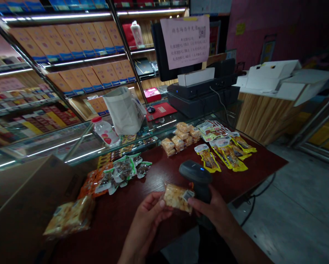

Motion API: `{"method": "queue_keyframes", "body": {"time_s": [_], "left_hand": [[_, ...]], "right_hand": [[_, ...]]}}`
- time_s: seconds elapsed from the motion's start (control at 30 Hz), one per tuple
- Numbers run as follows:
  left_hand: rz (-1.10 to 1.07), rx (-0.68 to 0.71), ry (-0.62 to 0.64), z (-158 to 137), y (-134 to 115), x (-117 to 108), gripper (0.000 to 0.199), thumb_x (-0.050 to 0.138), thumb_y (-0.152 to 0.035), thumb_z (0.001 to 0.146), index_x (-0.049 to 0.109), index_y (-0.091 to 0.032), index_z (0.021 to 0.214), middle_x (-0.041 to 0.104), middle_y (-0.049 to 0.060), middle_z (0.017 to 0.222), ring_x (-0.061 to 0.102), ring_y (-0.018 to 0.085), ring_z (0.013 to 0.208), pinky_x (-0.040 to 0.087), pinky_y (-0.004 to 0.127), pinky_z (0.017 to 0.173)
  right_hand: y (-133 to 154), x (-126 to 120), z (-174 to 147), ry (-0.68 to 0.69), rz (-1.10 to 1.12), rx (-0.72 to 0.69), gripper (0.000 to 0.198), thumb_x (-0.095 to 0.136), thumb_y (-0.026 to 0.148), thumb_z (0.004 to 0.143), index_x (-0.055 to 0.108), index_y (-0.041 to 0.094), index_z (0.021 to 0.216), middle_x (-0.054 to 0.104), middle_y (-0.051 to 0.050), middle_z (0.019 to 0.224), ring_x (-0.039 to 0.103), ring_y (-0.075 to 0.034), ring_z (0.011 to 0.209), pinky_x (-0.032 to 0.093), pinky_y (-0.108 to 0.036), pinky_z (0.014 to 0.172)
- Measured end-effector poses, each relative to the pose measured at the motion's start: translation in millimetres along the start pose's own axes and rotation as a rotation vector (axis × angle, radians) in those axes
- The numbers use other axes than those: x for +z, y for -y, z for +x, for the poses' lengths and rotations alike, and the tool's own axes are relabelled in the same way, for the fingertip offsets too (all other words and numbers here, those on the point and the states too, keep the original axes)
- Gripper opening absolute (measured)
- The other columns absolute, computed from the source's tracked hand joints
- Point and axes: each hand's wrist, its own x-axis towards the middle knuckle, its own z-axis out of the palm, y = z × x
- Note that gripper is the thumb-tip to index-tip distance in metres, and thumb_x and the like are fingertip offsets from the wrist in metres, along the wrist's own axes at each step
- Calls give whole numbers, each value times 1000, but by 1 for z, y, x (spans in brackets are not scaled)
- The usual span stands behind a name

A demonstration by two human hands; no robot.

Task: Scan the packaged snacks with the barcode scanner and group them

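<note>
wrapped snack point(175, 198) in left hand point(149, 212); scanner point(194, 173) seemingly in right hand point(216, 211)

At lower centre, a barcoded snack pack point(175, 198) is held by the left hand point(152, 212), while a scanner point(195, 172) is gripped by the right hand point(214, 208). Near the frame's top, a monitor point(157, 55) is partly covered by a sign point(185, 46).

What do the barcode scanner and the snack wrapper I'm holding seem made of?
Barcode scanner: probably satin dark plastic, judging by its smooth, softly shining shell. Snack wrapper: likely thin, glossy plastic film, since it's see-through with bright glints.
</note>
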Motion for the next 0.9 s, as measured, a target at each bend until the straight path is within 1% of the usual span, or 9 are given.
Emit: {"method": "queue_keyframes", "body": {"time_s": [0.07, 0.17, 0.27, 0.37, 0.43, 0.63, 0.73, 0.8, 0.9], "left_hand": [[-56, -7, -34, 0, 2, 0, 43, 97, -30, 40, 74, -13, 71, 71, 5, 73, 67, 12, 62, 59, 21, 58], [-120, 31, -127, 2, 5, -3, 43, 98, -29, 34, 71, -13, 64, 69, 2, 67, 66, 11, 59, 58, 19, 57], [-161, 133, -248, 8, 6, -12, 44, 98, -29, 33, 70, -14, 64, 70, 1, 66, 67, 12, 59, 59, 20, 58], [-152, 297, -366, 15, 4, -25, 41, 96, -29, 37, 71, -15, 67, 72, 0, 68, 68, 12, 60, 59, 20, 60], [-107, 381, -420, 20, 2, -35, 39, 94, -29, 44, 72, -15, 72, 72, 0, 69, 68, 11, 61, 59, 19, 61], [-7, 526, -494, 29, 8, -57, 33, 89, -31, 56, 73, -16, 81, 75, 1, 79, 71, 13, 68, 59, 20, 64], [28, 539, -512, 31, 10, -60, 32, 87, -32, 58, 73, -16, 83, 76, 2, 81, 72, 15, 70, 60, 22, 67], [32, 532, -512, 32, 10, -61, 32, 87, -33, 59, 73, -17, 84, 76, 2, 80, 72, 15, 70, 60, 23, 68], [31, 550, -504, 33, 11, -61, 30, 86, -32, 59, 74, -17, 82, 75, 1, 77, 71, 14, 68, 58, 22, 67]], "right_hand": [[1, 1, 0, 19, 0, 1, 54, 84, 46, 64, 62, 17, 104, 58, 8, 51, 51, -11, 44, 41, -22, 45], [0, 1, 0, 50, -4, -2, 53, 79, 56, 69, 60, 17, 101, 59, 7, 51, 50, -10, 42, 40, -22, 45], [-3, -3, 0, 77, -60, -63, 48, 67, 64, 79, 60, 17, 91, 58, 5, 49, 51, -11, 43, 40, -22, 46], [-2, -9, -4, 108, -151, -132, 46, 60, 64, 85, 61, 18, 84, 57, 4, 50, 53, -12, 46, 42, -24, 49], [1, -12, -7, 129, -230, -132, 43, 61, 61, 85, 61, 18, 81, 57, 4, 51, 53, -13, 47, 42, -24, 50], [4, -13, -17, 217, -388, -178, 33, 70, 54, 79, 70, 22, 88, 60, 2, 52, 59, -19, 53, 46, -26, 52], [4, -11, -17, 226, -431, -204, 34, 69, 53, 81, 73, 23, 96, 66, -1, 60, 65, -22, 63, 50, -29, 59], [5, -10, -16, 239, -470, -216, 36, 67, 52, 84, 73, 22, 103, 71, -4, 70, 69, -25, 74, 53, -32, 69], [7, -9, -16, 269, -517, -239, 40, 64, 50, 88, 70, 22, 115, 76, -9, 98, 69, -30, 98, 52, -37, 87]]}}
